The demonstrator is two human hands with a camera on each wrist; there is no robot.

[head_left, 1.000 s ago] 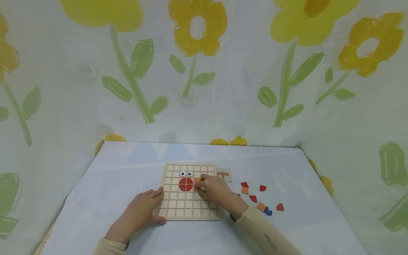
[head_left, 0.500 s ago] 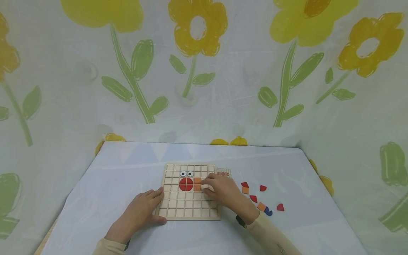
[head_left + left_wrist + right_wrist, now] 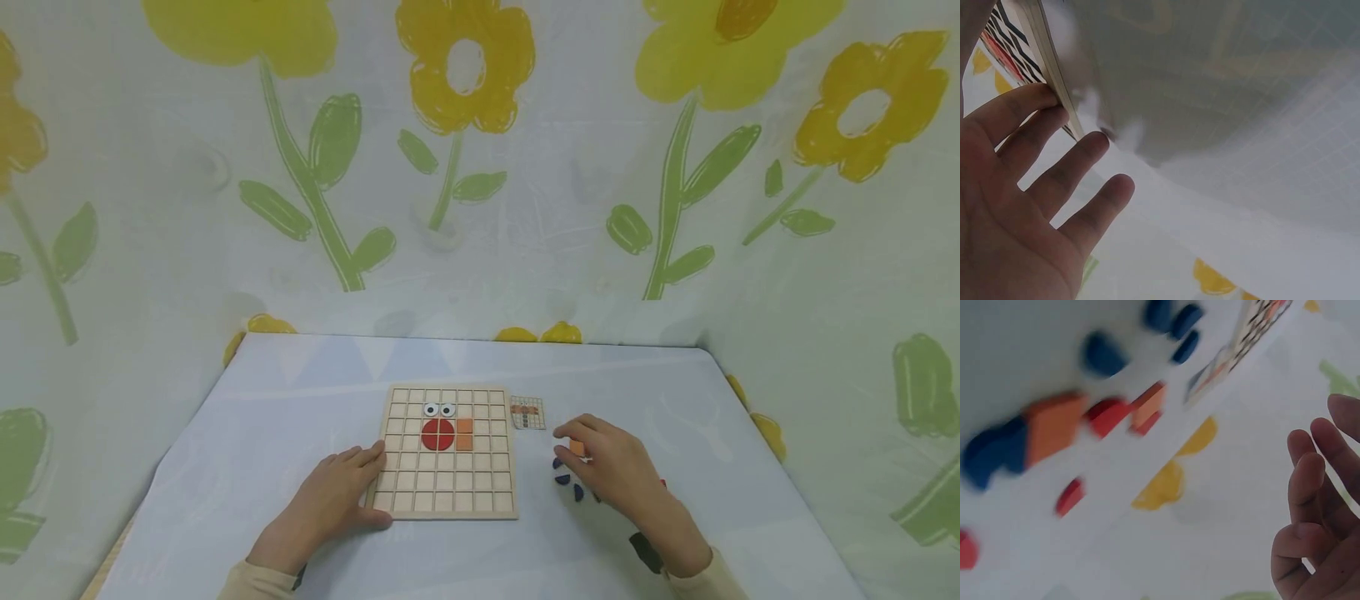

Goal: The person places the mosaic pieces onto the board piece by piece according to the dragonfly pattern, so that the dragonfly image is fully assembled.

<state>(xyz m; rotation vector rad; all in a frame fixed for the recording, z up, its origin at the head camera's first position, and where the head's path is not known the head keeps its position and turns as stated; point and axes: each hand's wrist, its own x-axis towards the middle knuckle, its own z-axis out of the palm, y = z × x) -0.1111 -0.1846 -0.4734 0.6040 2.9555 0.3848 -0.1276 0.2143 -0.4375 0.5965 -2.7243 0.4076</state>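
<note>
The left hand (image 3: 330, 498) rests on the left edge of a wooden grid board (image 3: 424, 480), fingertips along its frame; in the left wrist view that hand (image 3: 1029, 194) has its fingers extended against the board's edge. On the board are two eye pieces, a red circle (image 3: 437, 434) of quarter pieces, and two orange squares (image 3: 465, 426) one above the other, right of it. Over the loose pieces hovers the right hand (image 3: 618, 471), thumb and fingers apart around an orange square (image 3: 577, 447), no grip visible. The right wrist view shows this hand (image 3: 1325, 506) holding nothing.
A small pattern card (image 3: 528, 413) lies beside the board's upper right corner. Several dark blue pieces (image 3: 562, 479) lie left of and below the right hand. The right wrist view shows red pieces (image 3: 1107, 417) and another orange square (image 3: 1055, 427) among them.
The right hand has left the orange square on the board and moved right to the loose pieces, covering several and uncovering the card. The left hand has stayed in place.
</note>
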